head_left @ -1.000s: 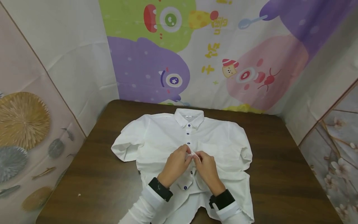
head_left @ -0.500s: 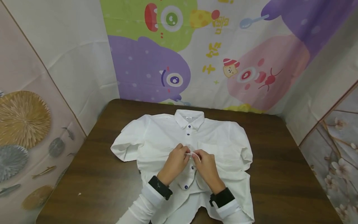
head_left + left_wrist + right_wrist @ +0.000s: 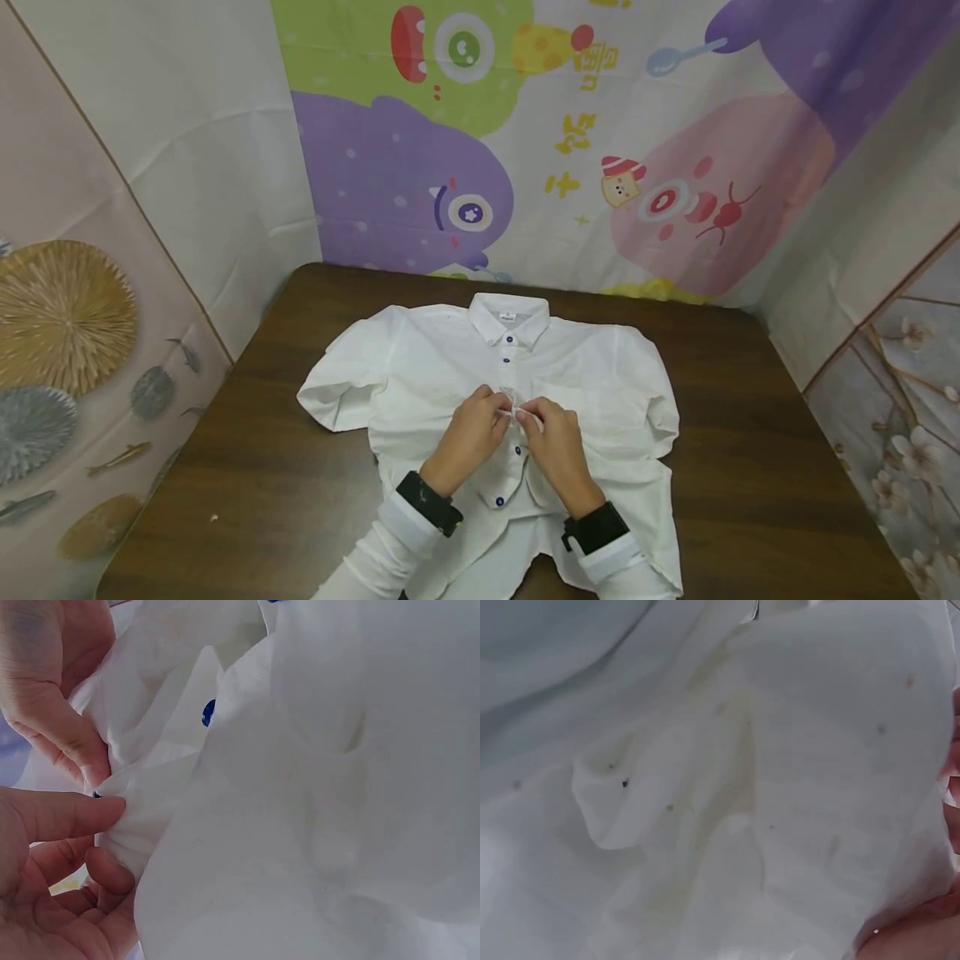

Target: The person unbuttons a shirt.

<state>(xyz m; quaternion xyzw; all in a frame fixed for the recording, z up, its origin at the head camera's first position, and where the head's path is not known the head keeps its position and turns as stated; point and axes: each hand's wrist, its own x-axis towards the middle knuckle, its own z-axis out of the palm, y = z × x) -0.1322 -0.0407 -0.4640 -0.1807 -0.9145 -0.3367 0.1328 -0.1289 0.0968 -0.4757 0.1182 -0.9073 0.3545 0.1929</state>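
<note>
A white short-sleeved shirt (image 3: 442, 358) with dark blue buttons lies front up, collar at the far side. My left hand (image 3: 468, 433) pinches the front placket at mid-chest. Close beside it, my right hand (image 3: 555, 437) also pinches this fabric, their fingertips almost meeting. In the left wrist view, my left hand (image 3: 67, 877) has its thumb over the gathered cloth, with a dark blue button edge (image 3: 97, 795) showing by the thumb tip. Above it are the fingers of my right hand (image 3: 60, 690). Shirt cloth (image 3: 705, 787) fills most of the right wrist view, fingertips at its right edge.
The shirt lies on a dark brown wooden table (image 3: 247, 450). A cartoon-printed curtain (image 3: 555, 242) hangs behind the far edge, with patterned panels at both sides. A tiny pale scrap (image 3: 214, 517) lies on the left of the table.
Both hands stay at the placket. The pinched cloth between the fingertips has shifted slightly and now lies flatter across them; the third button down has gone out of sight.
</note>
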